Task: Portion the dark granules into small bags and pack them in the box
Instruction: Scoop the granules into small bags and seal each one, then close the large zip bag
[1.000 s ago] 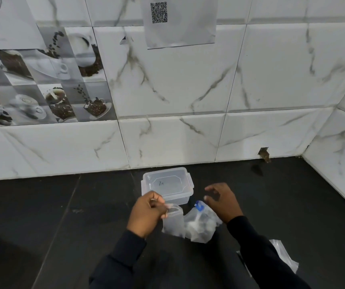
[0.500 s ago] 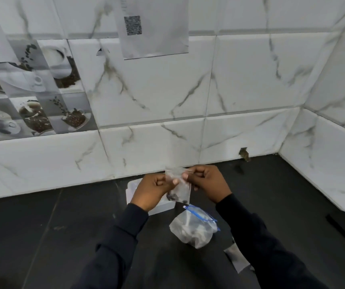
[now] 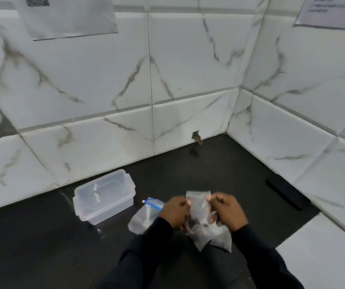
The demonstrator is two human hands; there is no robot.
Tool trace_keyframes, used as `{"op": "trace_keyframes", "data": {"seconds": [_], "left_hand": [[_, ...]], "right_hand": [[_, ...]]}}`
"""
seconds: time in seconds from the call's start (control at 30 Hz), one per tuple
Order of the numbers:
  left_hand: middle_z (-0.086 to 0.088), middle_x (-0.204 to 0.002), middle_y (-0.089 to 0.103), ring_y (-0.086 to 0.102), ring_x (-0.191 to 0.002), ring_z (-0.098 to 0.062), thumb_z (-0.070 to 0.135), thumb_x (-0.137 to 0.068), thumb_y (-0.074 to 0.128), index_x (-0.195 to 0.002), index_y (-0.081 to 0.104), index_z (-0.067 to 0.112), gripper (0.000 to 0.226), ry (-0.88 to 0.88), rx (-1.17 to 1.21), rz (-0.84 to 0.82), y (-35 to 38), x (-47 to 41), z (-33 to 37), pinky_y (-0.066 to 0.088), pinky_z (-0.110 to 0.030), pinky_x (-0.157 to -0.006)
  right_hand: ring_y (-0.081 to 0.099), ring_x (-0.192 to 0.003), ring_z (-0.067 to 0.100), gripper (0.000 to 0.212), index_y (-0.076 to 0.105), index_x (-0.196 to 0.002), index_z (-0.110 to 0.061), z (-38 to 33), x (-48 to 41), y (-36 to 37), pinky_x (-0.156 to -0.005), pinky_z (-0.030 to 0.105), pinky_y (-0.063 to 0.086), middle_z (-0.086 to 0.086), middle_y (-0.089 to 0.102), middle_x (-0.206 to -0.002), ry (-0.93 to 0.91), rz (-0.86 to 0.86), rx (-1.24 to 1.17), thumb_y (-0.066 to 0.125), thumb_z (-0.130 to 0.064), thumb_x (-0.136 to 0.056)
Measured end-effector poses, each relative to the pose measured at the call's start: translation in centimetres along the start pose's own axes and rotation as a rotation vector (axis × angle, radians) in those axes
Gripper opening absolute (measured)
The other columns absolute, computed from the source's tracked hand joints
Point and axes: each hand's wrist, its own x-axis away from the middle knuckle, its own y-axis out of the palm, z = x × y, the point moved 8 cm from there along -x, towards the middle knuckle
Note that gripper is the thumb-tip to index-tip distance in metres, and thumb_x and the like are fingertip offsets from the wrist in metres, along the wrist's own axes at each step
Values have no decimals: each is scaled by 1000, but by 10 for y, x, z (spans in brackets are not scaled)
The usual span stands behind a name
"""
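Note:
A small clear bag point(image 3: 198, 205) with dark granules at its bottom is held up between both hands. My left hand point(image 3: 174, 211) pinches its left top edge and my right hand point(image 3: 226, 211) pinches its right top edge. On the black counter below them lie other small clear bags point(image 3: 211, 236). A larger zip bag with a blue seal point(image 3: 146, 215) rests to the left, a white scoop inside it. The clear plastic box point(image 3: 84, 207) stands open further left, near the wall.
White marble-look tiled walls meet in a corner at the back right. A black slot-shaped object point(image 3: 286, 195) lies by the right wall. A white surface point(image 3: 323, 253) borders the black counter point(image 3: 31, 247) at the lower right.
The view has swung to the right and down. Both hands with the small bag have come lower and to the right of the zip bag, above the other small bags.

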Motion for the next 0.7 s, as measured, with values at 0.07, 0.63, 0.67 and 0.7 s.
{"op": "trace_keyframes", "data": {"seconds": [0.07, 0.63, 0.67, 0.7], "left_hand": [[-14, -77, 66, 64, -45, -20, 21, -100, 45, -86, 65, 12, 26, -167, 25, -85, 38, -1, -42, 56, -30, -42], [-1, -102, 67, 73, -84, -25, 37, -77, 66, -97, 45, 27, 31, -114, -156, 24, 72, -37, -58, 61, -42, -79], [0, -104, 65, 72, -86, -25, 39, -76, 66, -100, 45, 29, 34, -87, -194, 23, 70, -30, -53, 61, -40, -79], [0, -103, 65, 71, -85, -24, 40, -76, 64, -102, 45, 30, 34, -55, -217, 19, 67, -19, -44, 61, -39, -77]], "right_hand": [[66, -53, 33, 19, 62, -88, 3, 69, 9, 3, -47, 36, 53, 20, 60, -75, 257, 29, -102, 54, -12, -96], [66, -52, 20, 23, 53, -72, -12, 128, -12, -32, -60, 35, 57, 7, 68, -59, 278, 356, 258, 65, -23, -88], [65, -58, 19, 23, 52, -73, -14, 124, -10, -34, -62, 34, 54, 5, 67, -64, 266, 374, 322, 66, -25, -87], [62, -64, 18, 22, 51, -74, -16, 119, -8, -34, -61, 32, 49, 4, 65, -69, 249, 394, 359, 66, -24, -87]]}}
